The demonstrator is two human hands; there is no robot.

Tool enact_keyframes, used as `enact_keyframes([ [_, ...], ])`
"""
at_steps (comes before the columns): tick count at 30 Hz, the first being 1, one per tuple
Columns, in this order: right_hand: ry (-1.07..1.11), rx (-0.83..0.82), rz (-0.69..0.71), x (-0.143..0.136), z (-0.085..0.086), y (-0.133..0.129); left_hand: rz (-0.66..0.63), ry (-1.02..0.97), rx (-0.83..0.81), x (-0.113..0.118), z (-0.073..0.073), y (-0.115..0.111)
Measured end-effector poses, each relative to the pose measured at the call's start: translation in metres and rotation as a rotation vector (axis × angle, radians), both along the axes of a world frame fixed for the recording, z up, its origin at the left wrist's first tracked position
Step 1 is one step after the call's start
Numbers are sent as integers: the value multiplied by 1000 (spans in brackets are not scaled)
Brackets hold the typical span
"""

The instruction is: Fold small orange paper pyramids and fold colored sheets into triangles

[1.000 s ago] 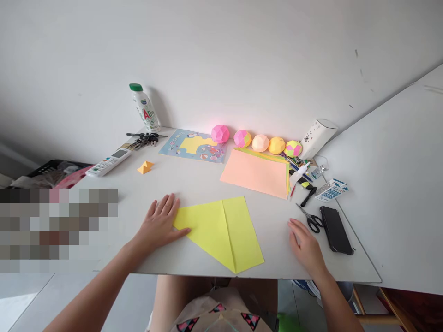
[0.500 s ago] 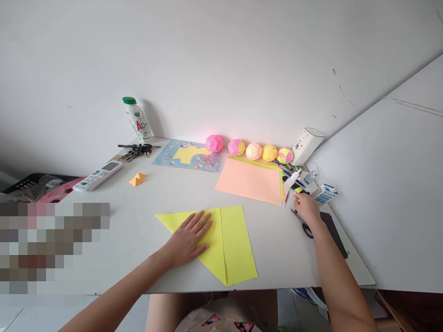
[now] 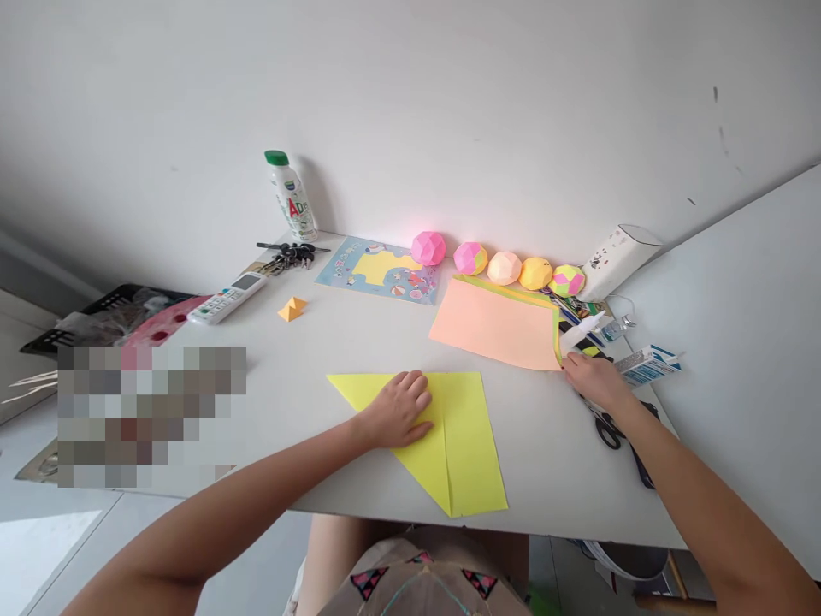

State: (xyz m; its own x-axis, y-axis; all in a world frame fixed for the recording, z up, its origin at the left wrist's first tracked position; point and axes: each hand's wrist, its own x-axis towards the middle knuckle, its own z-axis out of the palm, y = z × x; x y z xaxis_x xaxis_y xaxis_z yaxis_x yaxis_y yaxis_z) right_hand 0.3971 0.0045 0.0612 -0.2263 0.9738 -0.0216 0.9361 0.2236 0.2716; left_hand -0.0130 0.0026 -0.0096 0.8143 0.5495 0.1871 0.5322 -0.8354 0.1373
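Observation:
A folded yellow sheet [image 3: 471, 445] lies near the table's front edge, with a slanted left side and an upright crease. My left hand [image 3: 398, 411] rests on its folded part, fingers slightly curled and apart. At the lower right corner of the peach paper stack [image 3: 497, 325], my right hand [image 3: 593, 378] has its fingers pressed together; what they hold, if anything, is hidden. Beside that hand lie a white glue bottle [image 3: 582, 330] and black-handled scissors [image 3: 606, 430], partly under the wrist.
Several paper balls [image 3: 504, 268] line the wall. Further left are a decorated card [image 3: 346, 265], a bottle [image 3: 292, 201], keys [image 3: 296, 257], a remote [image 3: 227, 298] and a small orange paper piece [image 3: 292, 309]. A small box [image 3: 649, 366] lies right.
The view has shifted, moving most things rightward in the picture. My right hand has come to the corner of the peach stack. My left hand's fingers are more curled on the yellow sheet.

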Motion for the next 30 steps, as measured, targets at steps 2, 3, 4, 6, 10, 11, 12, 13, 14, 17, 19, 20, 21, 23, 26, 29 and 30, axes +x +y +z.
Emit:
enact_keyframes([
  [2,64,104,-8,-6,2,-5,2,-40,-17,-2,-2,3],
  [3,100,158,-18,-12,1,-7,1,-58,-25,-3,-3,4],
  [4,133,213,-30,-21,0,-10,-3,-73,-33,-4,-3,4],
  [6,248,305,-51,-48,-3,-16,-17,-99,-52,-4,-4,3],
  [10,1313,211,26,-132,-10,-15,-17,-153,-97,-4,-4,4],
  [11,1498,66,47,-154,-12,-12,-15,-162,-107,-4,-4,4],
  [12,1617,-68,70,-174,-15,-8,-15,-180,-122,-5,-3,4],
  [13,1677,-205,90,-191,-18,-4,-13,-208,-142,-5,-3,5],
  [14,1714,-280,80,-205,-23,0,-7,-243,-164,-5,-2,5],
  [17,1609,-132,77,-227,-40,4,46,-353,-219,-5,-2,8],
  [19,1353,24,257,-231,-52,1,100,-385,-230,-5,-4,12],
  [20,1207,55,363,-231,-57,-1,125,-393,-234,-5,-5,13],
  [21,1065,87,457,-231,-62,-4,148,-398,-236,-7,-5,14],
  [23,826,164,542,-232,-69,-9,193,-392,-234,-15,-7,15],
  [26,647,219,570,-234,-73,-14,264,-336,-203,-40,-7,8],
  [29,625,208,585,-234,-72,-14,362,-148,-100,-70,-8,-6],
  [30,634,199,584,-234,-72,-14,412,-84,-70,-78,-9,-11],
])
